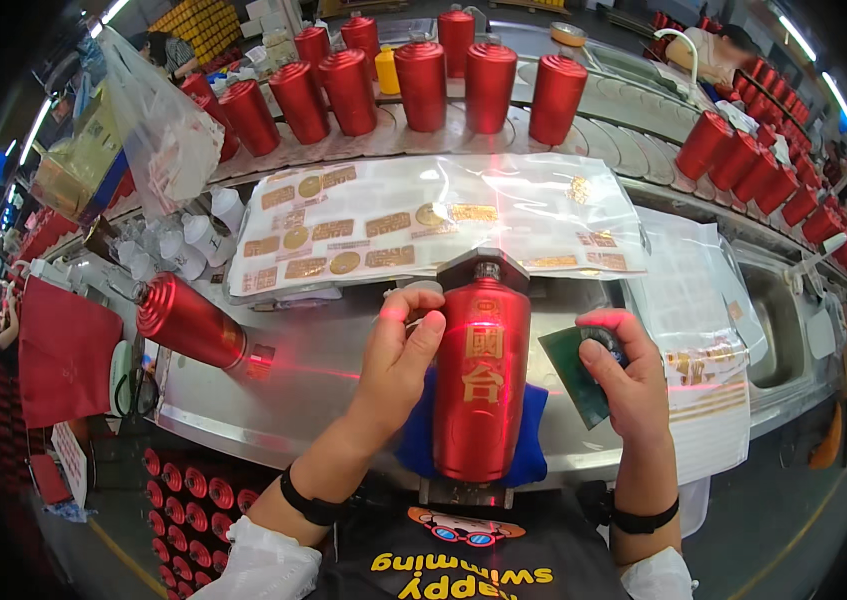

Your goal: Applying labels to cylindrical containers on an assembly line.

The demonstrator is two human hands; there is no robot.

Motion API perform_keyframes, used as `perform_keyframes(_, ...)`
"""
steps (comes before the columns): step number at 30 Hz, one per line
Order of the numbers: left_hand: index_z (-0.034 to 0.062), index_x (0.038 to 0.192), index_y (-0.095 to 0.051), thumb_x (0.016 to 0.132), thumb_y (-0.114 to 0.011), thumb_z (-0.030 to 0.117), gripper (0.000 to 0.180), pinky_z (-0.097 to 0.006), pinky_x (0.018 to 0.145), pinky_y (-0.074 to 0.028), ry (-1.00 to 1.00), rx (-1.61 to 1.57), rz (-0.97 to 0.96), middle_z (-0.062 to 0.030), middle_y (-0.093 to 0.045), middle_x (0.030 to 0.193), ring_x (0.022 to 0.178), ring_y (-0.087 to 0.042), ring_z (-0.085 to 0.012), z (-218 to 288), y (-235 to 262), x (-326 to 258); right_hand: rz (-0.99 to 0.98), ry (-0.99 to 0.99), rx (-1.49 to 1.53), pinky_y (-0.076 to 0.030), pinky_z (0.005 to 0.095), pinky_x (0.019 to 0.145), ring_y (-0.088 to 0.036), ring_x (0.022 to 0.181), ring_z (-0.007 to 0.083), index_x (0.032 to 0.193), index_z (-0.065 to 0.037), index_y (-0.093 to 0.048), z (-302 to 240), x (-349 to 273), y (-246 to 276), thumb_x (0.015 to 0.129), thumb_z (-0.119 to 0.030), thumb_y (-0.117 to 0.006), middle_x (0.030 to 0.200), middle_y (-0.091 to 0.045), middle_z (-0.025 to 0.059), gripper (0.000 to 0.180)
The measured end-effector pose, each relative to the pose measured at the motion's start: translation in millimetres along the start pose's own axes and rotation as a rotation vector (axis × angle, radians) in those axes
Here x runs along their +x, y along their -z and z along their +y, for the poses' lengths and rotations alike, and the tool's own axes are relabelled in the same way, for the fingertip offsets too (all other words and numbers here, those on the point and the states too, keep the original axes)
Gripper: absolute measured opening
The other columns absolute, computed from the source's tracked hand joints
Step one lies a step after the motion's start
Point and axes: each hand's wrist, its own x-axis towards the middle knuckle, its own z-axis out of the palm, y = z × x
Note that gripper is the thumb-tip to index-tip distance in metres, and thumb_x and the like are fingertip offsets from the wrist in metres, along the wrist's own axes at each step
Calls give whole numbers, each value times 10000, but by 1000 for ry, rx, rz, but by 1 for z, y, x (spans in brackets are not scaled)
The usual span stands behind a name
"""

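"Head view, please: where does the red bottle with gold characters (pixel 479 400) lie?"

"It lies at the middle of the front edge of the steel bench (pixel 273 408), on a blue cloth (pixel 529 435). Its base is toward the person, and its neck points to the far edge, where a dark angular holder (pixel 458 270) stands behind it."

"So the long axis runs from front to back. Which hand is nearer?"

"The left hand (pixel 395 350). It is just beside the upper left side of the bottle; for this hand, the bottle lies to the right. The thumb and the forefinger are bent near each other, but I cannot tell if they pinch something or touch the bottle."

"And the right hand (pixel 638 385)?"

"It is closed around a green scraper (pixel 571 375), apart from the bottle, which lies to its left."

"What else is on the bench?"

"A clear sheet with gold decals (pixel 358 205) is spread along the far edge. Toward the left end, a second red bottle (pixel 188 318) lies on its side, its neck pointing to the far left corner."
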Motion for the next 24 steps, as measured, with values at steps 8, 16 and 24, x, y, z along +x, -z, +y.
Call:
perform_keyframes(8, 23, 1171, -511, 972, -519, 160, 241, -276, 982, -364, 45, 51, -63, -39, -518, 1134, 1065, -467, -106, 9, -6, 20, -167, 128, -353, -491, 251, 720, -589, 802, 95, 1056, -20, -630, -29, 58, -5, 866, -118, -663, 877, -646, 42, 216)
perform_keyframes(16, 22, 1106, -549, 882, -602, 114, 247, -308, 967, -383, -140, 262, -82, -48, -570, 1075, 1059, -492, -138, 10, -3, 30, -425, -32, -331, -473, 236, 776, -579, 872, 89, 1045, -12, -646, -51, 84, -22, 841, -141, -673, 945, -637, 27, 242)
perform_keyframes(24, 47, 897, -613, 830, -633, 89, 81, -367, 853, -392, -424, 527, -96, -76, -604, 861, 918, -496, -254, 21, 1, 34, -287, 446, -429, -504, 316, 866, -648, 1020, 235, 1185, -14, -605, -36, 69, -15, 888, 28, -557, 1157, -643, 155, 304)
